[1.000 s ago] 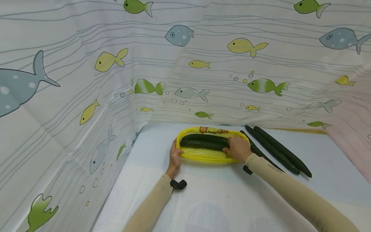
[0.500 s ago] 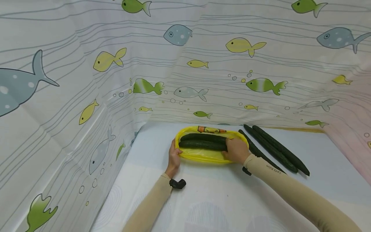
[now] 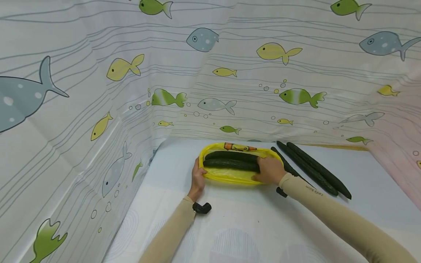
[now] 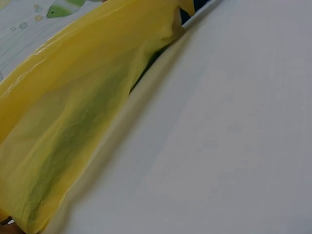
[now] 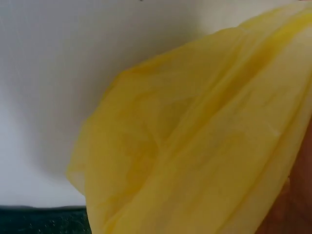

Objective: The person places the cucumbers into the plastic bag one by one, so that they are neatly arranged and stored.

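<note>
Two cucumbers (image 3: 230,164) are already contained in the yellow bag (image 3: 230,180), its left rim pinched by the left grip (image 3: 198,178); their right ends are covered by the right grip (image 3: 270,171), whose closure cannot be told. Three loose cucumbers (image 3: 306,166) are left unbagged, far right on the table (image 3: 177,219).

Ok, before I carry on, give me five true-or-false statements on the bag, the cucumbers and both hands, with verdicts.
1. Two dark cucumbers show inside the yellow bag. True.
2. The left hand is apart from the bag. False: it grips the bag's left rim.
3. The right hand covers the right ends of the cucumbers in the bag. True.
4. The loose cucumbers lie left of the bag. False: they lie to its right.
5. Three cucumbers show outside the bag. True.
</note>
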Action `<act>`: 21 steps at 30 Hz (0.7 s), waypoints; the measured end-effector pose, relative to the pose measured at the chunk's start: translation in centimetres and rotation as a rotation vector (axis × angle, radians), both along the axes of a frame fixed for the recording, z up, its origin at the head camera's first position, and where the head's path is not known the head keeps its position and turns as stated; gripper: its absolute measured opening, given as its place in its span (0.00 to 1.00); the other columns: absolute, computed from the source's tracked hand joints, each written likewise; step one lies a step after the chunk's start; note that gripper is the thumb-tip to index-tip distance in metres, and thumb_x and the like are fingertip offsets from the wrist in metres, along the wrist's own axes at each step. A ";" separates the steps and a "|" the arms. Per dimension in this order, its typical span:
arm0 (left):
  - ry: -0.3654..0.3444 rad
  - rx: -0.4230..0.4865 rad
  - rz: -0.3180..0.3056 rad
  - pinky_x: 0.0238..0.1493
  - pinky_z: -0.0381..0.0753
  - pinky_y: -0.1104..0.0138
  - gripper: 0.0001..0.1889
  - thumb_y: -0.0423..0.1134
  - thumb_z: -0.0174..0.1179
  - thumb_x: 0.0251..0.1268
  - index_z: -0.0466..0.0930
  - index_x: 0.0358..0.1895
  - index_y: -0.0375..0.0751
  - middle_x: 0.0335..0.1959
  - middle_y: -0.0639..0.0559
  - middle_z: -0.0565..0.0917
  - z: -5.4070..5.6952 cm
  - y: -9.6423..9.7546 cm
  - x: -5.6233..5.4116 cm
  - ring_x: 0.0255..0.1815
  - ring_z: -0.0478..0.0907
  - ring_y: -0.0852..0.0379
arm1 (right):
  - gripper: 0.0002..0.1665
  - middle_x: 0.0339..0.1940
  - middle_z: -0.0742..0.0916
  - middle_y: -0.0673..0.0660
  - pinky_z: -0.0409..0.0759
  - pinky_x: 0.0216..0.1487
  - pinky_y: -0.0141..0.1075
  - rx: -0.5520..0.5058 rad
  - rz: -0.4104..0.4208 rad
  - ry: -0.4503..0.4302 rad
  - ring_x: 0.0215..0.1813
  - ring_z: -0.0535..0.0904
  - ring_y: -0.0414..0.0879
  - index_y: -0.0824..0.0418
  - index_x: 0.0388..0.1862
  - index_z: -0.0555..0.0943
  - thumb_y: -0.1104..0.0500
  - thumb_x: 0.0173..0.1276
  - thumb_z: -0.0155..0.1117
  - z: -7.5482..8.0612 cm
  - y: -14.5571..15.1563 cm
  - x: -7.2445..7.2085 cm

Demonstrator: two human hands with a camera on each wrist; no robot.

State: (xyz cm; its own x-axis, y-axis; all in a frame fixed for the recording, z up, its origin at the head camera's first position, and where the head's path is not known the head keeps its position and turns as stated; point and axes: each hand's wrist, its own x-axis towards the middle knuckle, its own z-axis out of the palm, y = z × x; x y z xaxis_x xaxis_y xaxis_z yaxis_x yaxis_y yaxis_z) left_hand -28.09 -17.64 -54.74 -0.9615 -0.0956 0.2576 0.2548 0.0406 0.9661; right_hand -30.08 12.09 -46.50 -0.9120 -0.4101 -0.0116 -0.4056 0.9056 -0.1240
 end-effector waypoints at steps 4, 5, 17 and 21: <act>-0.016 -0.020 0.000 0.85 0.49 0.45 0.44 0.26 0.38 0.56 0.55 0.84 0.33 0.85 0.39 0.61 0.0 0.0 0.0 0.86 0.55 0.39 | 0.41 0.44 0.91 0.64 0.87 0.43 0.55 0.042 -0.015 -0.025 0.45 0.87 0.59 0.69 0.55 0.84 0.36 0.58 0.80 0.7 0.1 0.3; -0.017 -0.021 0.002 0.85 0.50 0.46 0.44 0.26 0.38 0.56 0.55 0.84 0.33 0.85 0.39 0.61 0.0 0.0 0.0 0.86 0.55 0.40 | 0.42 0.45 0.91 0.65 0.87 0.43 0.56 0.049 -0.019 -0.032 0.46 0.87 0.59 0.68 0.56 0.83 0.35 0.58 0.80 0.9 0.1 0.3; -0.001 0.001 0.010 0.85 0.50 0.45 0.44 0.25 0.39 0.54 0.56 0.83 0.33 0.84 0.39 0.62 0.1 -0.1 -0.1 0.85 0.56 0.40 | 0.37 0.51 0.91 0.64 0.84 0.27 0.46 -0.073 -0.008 0.011 0.39 0.88 0.56 0.67 0.61 0.84 0.41 0.66 0.77 3.6 1.2 1.0; -0.001 0.002 0.011 0.85 0.50 0.45 0.44 0.25 0.40 0.55 0.56 0.84 0.32 0.84 0.38 0.62 0.1 -0.1 -0.1 0.86 0.55 0.41 | 0.31 0.48 0.92 0.65 0.77 0.17 0.40 -0.126 -0.015 0.123 0.28 0.85 0.51 0.67 0.58 0.86 0.45 0.67 0.77 5.2 3.2 1.4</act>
State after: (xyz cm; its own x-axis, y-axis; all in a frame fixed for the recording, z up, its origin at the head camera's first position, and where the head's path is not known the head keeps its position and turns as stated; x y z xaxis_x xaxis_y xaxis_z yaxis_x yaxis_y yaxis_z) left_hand -28.18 -17.73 -54.67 -0.9607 -0.1070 0.2562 0.2531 0.0417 0.9665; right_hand -28.65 15.28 -41.26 -0.9093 -0.3879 0.1509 -0.4116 0.8919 -0.1872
